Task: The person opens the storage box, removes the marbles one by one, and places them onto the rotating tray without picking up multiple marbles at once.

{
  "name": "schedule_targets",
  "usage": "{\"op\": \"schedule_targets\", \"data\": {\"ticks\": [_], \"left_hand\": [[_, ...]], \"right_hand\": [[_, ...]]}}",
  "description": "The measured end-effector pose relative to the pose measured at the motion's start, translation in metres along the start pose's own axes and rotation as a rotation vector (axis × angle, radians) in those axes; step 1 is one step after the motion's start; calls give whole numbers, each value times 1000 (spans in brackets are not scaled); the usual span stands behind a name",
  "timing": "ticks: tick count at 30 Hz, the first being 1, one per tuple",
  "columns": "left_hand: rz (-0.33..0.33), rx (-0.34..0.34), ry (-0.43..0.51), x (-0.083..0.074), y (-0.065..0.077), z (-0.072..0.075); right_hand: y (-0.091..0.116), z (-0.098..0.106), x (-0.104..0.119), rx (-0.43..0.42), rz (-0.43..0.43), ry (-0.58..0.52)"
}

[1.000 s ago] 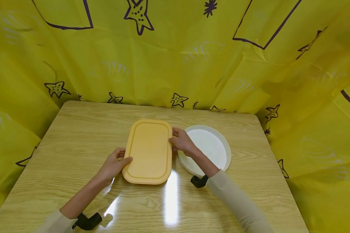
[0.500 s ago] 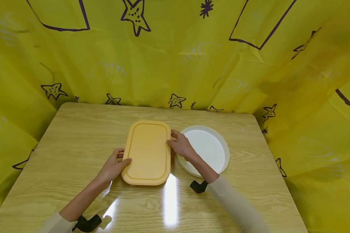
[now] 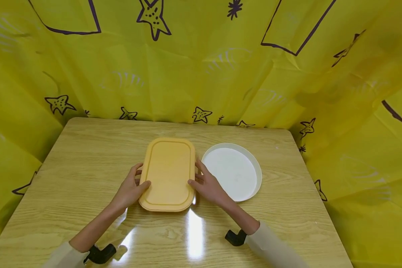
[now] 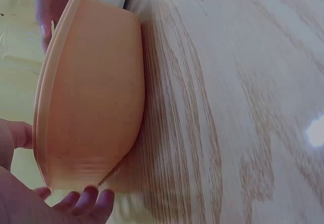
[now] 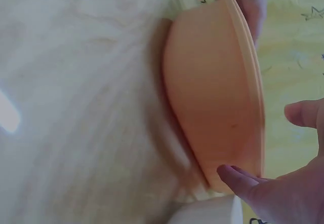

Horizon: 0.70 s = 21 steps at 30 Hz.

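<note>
A yellow-orange rectangular food container (image 3: 169,171) with rounded corners stands on the table, its lid (image 4: 46,107) on top. At its left side my left hand (image 3: 128,190) holds it, thumb at the lid's edge and fingers against the wall (image 4: 96,97). My right hand (image 3: 209,184) is at the right side. Its fingers lie along the container's wall in the right wrist view, while the thumb (image 5: 301,113) stands spread apart from the lid's rim. What is inside the container is hidden.
A round white tray (image 3: 258,175) with a low rim lies just right of the container, close behind the right hand. The wooden table (image 3: 87,149) has a yellow patterned cloth (image 3: 174,82) hanging behind it and at both sides.
My right hand has slid toward me along the container's right side, and its thumb has come nearer the front. The left hand keeps its place; the container stays about where it was.
</note>
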<state>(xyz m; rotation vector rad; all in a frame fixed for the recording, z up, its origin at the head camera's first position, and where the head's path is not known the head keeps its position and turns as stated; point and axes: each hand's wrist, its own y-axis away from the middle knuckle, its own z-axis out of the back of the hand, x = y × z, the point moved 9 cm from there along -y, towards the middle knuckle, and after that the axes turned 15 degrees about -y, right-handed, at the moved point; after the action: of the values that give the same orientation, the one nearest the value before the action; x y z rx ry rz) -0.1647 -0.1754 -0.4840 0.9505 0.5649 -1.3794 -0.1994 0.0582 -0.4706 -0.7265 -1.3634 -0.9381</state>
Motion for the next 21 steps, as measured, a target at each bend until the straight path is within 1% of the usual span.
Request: {"op": "schedule_targets", "data": {"ticks": [3,6,9,11,13,15,16,18,21], "left_hand": [[-64,-64,-123,-5,1,4],[-132,-130,-231,-12,2,7],[-195,-177,-289,-20,3,7],[-228,-201,-316,-26,4,7],[-264,-233,-359,-31,6,8],[-306,-270,-406,-35,8,7],[-332,-288,-434,-38,9,7],[-388,-321,-492,-44,11,6],[-490,-336,-575,-56,15,1]], "right_hand": [[7,-8,-5,47,24,-53],[15,-15,-14,72,15,-60],[23,-18,-21,77,15,-35],[26,-22,-23,102,45,-83],[28,-26,-23,133,87,-131],[30,-29,-24,161,107,-159],[31,-30,-24,168,113,-161],[32,-30,-26,164,115,-126],[33,-30,-26,156,124,-92]]}}
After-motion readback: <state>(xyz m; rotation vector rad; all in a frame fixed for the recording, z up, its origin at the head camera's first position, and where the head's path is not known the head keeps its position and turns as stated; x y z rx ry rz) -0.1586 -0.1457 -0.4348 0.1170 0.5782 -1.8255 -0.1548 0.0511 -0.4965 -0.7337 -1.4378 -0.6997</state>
